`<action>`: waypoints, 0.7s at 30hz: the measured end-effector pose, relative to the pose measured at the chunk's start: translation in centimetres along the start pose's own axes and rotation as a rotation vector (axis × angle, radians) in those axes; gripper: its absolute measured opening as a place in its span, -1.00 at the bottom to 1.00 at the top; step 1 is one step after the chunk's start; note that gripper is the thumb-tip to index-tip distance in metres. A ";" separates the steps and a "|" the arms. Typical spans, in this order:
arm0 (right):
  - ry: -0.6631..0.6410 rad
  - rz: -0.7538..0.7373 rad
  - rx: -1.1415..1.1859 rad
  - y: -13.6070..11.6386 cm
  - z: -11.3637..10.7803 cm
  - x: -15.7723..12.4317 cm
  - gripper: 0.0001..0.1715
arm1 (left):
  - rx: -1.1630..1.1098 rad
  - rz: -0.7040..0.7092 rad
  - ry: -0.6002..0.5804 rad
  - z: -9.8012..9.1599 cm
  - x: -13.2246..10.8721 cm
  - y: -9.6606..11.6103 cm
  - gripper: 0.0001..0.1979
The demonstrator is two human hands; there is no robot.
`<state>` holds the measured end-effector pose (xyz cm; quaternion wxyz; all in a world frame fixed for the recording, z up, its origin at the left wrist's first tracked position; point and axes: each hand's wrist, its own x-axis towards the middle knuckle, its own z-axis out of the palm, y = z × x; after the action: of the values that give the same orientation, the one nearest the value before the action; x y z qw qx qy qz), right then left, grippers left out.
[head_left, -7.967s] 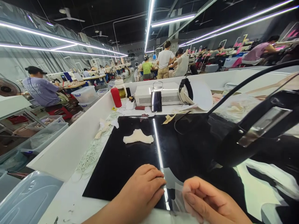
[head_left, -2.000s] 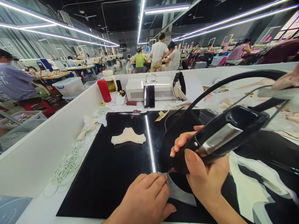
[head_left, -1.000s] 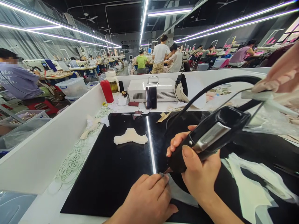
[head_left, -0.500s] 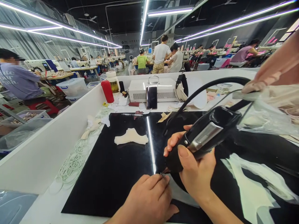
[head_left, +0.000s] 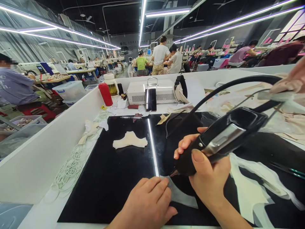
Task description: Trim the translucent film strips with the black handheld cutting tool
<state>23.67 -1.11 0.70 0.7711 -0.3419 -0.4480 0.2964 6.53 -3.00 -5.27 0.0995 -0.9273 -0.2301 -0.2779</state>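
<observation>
- Translucent sheet [head_left: 182, 197] is lying at the near edge of the black mat [head_left: 111, 181]
- Left hand [head_left: 150, 205] is pressing it flat, fingers together
- Right hand [head_left: 207, 179] is gripping the black tool [head_left: 221, 140], partly covering the sheet
- Cream fabric piece [head_left: 130, 141] is lying well beyond

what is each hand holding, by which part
Right hand grips the black tool around its front end, near the tip. Left hand grips nothing; its fingers press the translucent piece flat.
</observation>
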 end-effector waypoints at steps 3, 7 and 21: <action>-0.002 -0.006 0.001 0.0 0.1 0.0 -0.52 | -0.008 -0.006 0.031 -0.1 0.1 0.0 -0.62; 0.003 -0.007 -0.009 0.2 0.2 0.1 -0.57 | -0.019 -0.003 0.018 -0.2 0.1 -0.1 -0.62; 0.000 0.009 0.025 -2.5 -1.6 -0.4 -0.56 | -0.035 -0.005 -0.040 -0.9 0.1 -0.2 -0.62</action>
<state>25.33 -3.36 1.89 0.7739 -0.3341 -0.4427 0.3056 6.13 -3.10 -4.49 0.0777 -0.9337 -0.2296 -0.2636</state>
